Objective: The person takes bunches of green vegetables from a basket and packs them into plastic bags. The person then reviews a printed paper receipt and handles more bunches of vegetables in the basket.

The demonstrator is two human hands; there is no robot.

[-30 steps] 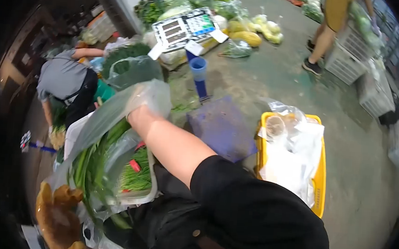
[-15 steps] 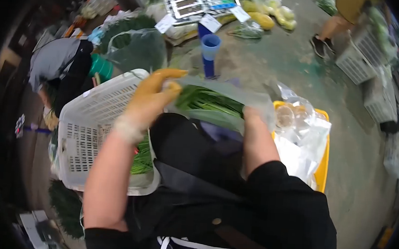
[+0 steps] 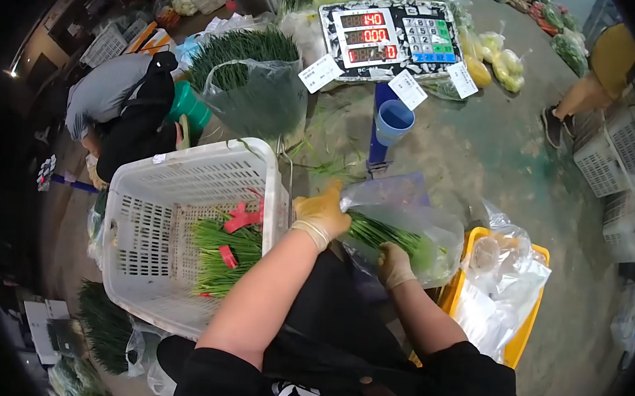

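Note:
A clear plastic bag (image 3: 436,236) with a bunch of green stalks (image 3: 381,232) inside lies in front of my body. My gloved left hand (image 3: 322,211) is closed on the bag's left end. My gloved right hand (image 3: 394,264) is closed around the bagged stalks near their middle, from below. To the left, a white crate (image 3: 191,167) holds green bundles (image 3: 218,253) with red ties (image 3: 242,217). Beyond my hands stands a scale display (image 3: 389,37) with lit red digits, a blue cup (image 3: 394,122) on its post.
A yellow crate (image 3: 534,316) holding plastic bags (image 3: 503,284) stands at right. A large bag of greens (image 3: 254,98) is behind the white crate. One person (image 3: 122,96) bends at left; another person's leg (image 3: 586,95) shows at upper right beside stacked crates (image 3: 592,162).
The view has shifted, showing more of the scale. My left hand has closed on the bag's end, and my right hand now grips the bundle, its glove visible.

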